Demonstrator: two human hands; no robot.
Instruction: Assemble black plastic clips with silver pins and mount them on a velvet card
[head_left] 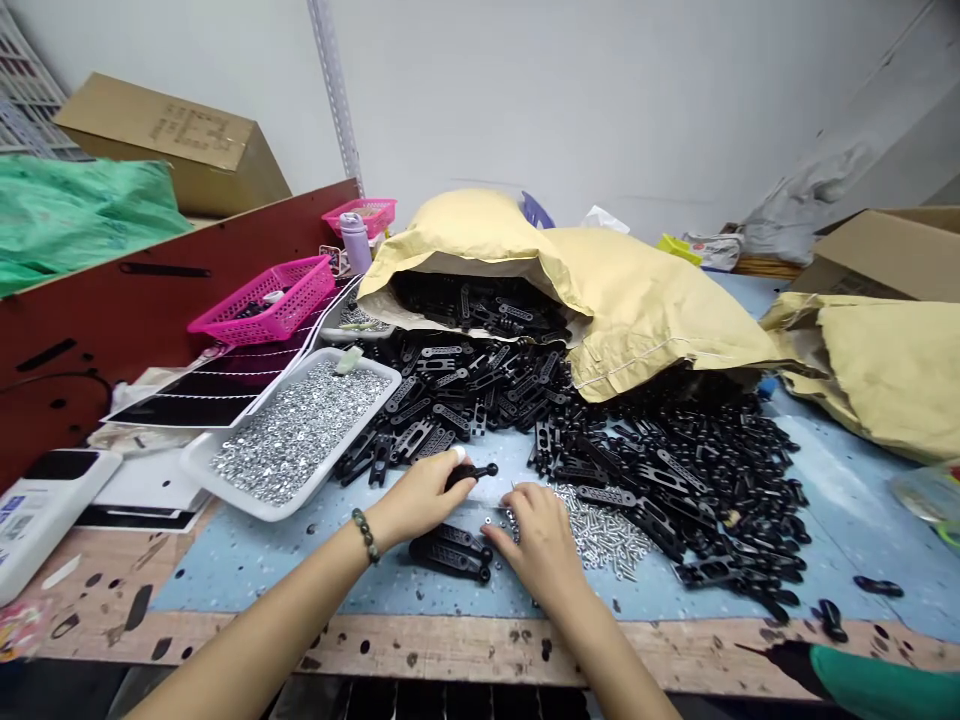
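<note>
My left hand (pixel 421 500) is closed around a black plastic arm (pixel 480 472), whose ball-shaped end sticks out to the right. A white cover sits on one fingertip. My right hand (pixel 541 535) is at the left edge of a heap of silver screws (pixel 611 540), fingers curled and thumb a little apart. A thin silver tip, apparently a screw, shows at its fingertips. Between and below the hands, several black arms (pixel 450 550) with ball ends lie together on the blue mat. Loose nuts lie close to my right thumb.
A white tray of small nuts (pixel 397 378) stands left, near a pink basket (pixel 289 300). Black parts (pixel 675 490) heap across the back and right, spilling from yellow sacks (pixel 480 225). A green-handled tool (pixel 877 680) juts in at the lower right.
</note>
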